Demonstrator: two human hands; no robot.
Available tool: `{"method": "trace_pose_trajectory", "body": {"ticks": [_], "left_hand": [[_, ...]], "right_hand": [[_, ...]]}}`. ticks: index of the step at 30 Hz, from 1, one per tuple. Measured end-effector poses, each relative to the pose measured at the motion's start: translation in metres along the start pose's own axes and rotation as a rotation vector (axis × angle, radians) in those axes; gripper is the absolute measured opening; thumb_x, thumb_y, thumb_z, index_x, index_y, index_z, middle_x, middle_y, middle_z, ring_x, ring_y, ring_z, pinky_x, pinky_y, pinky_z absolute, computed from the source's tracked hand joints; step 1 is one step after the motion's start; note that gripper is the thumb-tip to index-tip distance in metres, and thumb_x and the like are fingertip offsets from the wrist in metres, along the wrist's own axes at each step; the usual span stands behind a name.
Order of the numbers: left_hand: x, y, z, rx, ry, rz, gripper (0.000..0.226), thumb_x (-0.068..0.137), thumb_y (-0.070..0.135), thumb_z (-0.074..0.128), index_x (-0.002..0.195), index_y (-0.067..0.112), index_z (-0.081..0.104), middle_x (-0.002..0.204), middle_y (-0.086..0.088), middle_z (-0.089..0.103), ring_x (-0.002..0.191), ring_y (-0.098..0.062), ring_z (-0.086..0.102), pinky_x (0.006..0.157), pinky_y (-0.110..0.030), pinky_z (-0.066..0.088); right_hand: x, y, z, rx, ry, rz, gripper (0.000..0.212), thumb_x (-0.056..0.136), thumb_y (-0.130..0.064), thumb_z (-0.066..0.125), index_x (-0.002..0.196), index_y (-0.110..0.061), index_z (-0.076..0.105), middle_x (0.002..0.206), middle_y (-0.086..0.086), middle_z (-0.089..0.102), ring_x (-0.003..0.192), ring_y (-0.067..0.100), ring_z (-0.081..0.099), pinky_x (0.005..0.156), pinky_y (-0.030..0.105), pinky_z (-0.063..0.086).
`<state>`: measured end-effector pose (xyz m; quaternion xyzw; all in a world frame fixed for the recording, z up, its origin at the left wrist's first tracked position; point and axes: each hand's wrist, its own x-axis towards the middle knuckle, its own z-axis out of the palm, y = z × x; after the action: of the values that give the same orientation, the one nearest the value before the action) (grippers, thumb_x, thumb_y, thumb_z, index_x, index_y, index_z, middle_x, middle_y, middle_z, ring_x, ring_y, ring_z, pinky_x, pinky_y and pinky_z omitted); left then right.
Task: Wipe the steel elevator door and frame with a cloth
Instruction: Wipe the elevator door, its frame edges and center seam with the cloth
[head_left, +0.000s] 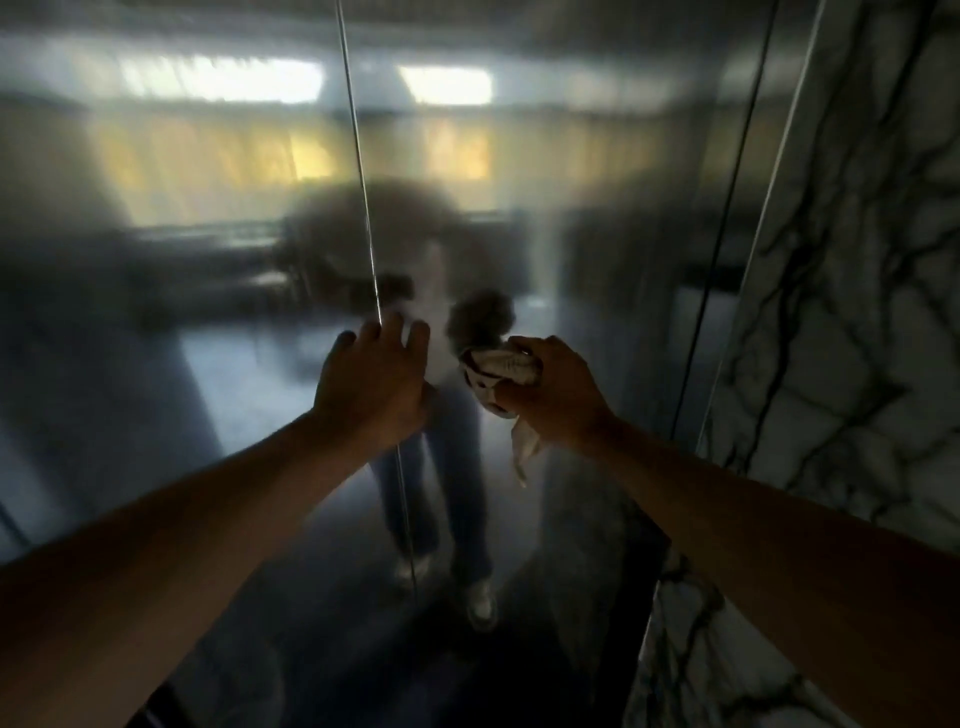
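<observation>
Steel door (156, 322) fills the view from 9 to 1 o'clock, seam (363, 208) running down the middle. Left hand (371, 387) rests spread flat across that seam, bracing I'd guess. Just right of it, the right hand (548, 395) clutches a bunched cloth (496, 371) against the right-hand panel, tail dangling, so wiping looks mid-stroke. Next move probably sweeps toward the frame (748, 260) at 2 o'clock; plenty of bare panel before the marble wall (883, 312).
</observation>
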<state>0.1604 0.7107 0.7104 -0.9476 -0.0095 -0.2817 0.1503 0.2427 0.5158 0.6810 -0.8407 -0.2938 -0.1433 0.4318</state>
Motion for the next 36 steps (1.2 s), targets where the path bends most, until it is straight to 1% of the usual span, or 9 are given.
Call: {"method": "trace_pose_trajectory", "body": {"ticks": [3,6,10,16,20,23,27,31,36], "left_hand": [[0.049,-0.013,-0.066,-0.017,0.119,-0.013,0.061,0.073,0.031,0.064,0.129,0.009,0.052,0.127,-0.021,0.055,0.109,-0.043,0.057,0.087,-0.048,0.049],[0.085,-0.022,-0.108,0.02,0.192,-0.002,0.055,0.073,0.03,0.065,0.121,0.005,0.054,0.117,-0.022,0.057,0.101,-0.043,0.058,0.083,-0.047,0.049],[0.122,-0.04,-0.154,0.16,0.242,0.067,0.055,0.072,0.039,0.063,0.117,0.008,0.055,0.111,-0.019,0.059,0.092,-0.04,0.059,0.077,-0.043,0.049],[0.186,-0.065,-0.23,0.342,0.363,-0.007,0.054,0.075,0.039,0.06,0.119,0.009,0.053,0.115,-0.016,0.058,0.097,-0.038,0.059,0.08,-0.042,0.047],[0.22,-0.075,-0.271,0.414,0.384,-0.053,0.055,0.084,0.042,0.052,0.13,0.014,0.044,0.131,-0.013,0.051,0.114,-0.035,0.054,0.093,-0.042,0.042],[0.246,-0.082,-0.304,0.456,0.417,-0.104,0.05,0.086,0.042,0.051,0.128,0.017,0.042,0.131,-0.011,0.049,0.117,-0.033,0.051,0.095,-0.041,0.04],[0.271,-0.096,-0.339,0.442,0.518,-0.168,0.043,0.09,0.043,0.047,0.123,0.016,0.046,0.128,-0.012,0.051,0.117,-0.035,0.052,0.096,-0.042,0.041],[0.292,-0.118,-0.368,0.463,0.598,-0.23,0.046,0.088,0.049,0.049,0.122,0.017,0.046,0.125,-0.013,0.052,0.115,-0.035,0.053,0.094,-0.044,0.043],[0.307,-0.154,-0.402,0.505,0.658,-0.264,0.05,0.087,0.051,0.051,0.124,0.018,0.046,0.126,-0.012,0.053,0.116,-0.034,0.052,0.096,-0.047,0.043]], "right_hand": [[0.036,-0.044,-0.054,0.032,0.119,-0.114,0.035,0.073,-0.014,0.078,0.107,-0.012,0.067,0.084,-0.009,0.057,0.079,0.004,0.053,0.074,0.012,0.044],[0.072,-0.076,-0.093,0.054,0.173,-0.208,0.05,0.076,-0.017,0.078,0.123,-0.016,0.06,0.105,0.002,0.057,0.094,0.013,0.056,0.088,0.025,0.047],[0.12,-0.11,-0.13,0.046,0.295,-0.35,0.064,0.075,-0.021,0.079,0.133,-0.018,0.053,0.114,0.001,0.055,0.098,0.009,0.054,0.09,0.023,0.045],[0.188,-0.16,-0.182,-0.042,0.451,-0.454,0.053,0.076,-0.041,0.069,0.126,-0.037,0.049,0.109,-0.008,0.045,0.088,0.014,0.059,0.078,0.03,0.049],[0.225,-0.194,-0.21,-0.068,0.506,-0.483,0.051,0.079,-0.052,0.062,0.126,-0.036,0.048,0.119,-0.004,0.043,0.092,0.021,0.06,0.082,0.036,0.051],[0.253,-0.218,-0.231,-0.108,0.526,-0.564,0.052,0.081,-0.049,0.065,0.128,-0.032,0.048,0.125,-0.002,0.041,0.095,0.023,0.059,0.083,0.034,0.051],[0.283,-0.246,-0.246,-0.188,0.603,-0.699,0.048,0.079,-0.045,0.068,0.122,-0.032,0.051,0.121,-0.002,0.042,0.093,0.023,0.058,0.077,0.037,0.052],[0.308,-0.282,-0.258,-0.232,0.682,-0.823,0.044,0.08,-0.043,0.068,0.12,-0.033,0.052,0.12,-0.001,0.039,0.095,0.021,0.056,0.08,0.039,0.053],[0.341,-0.333,-0.272,-0.426,0.814,-0.941,0.052,0.078,-0.042,0.07,0.125,-0.029,0.05,0.119,0.004,0.041,0.101,0.024,0.053,0.078,0.039,0.051]]}}
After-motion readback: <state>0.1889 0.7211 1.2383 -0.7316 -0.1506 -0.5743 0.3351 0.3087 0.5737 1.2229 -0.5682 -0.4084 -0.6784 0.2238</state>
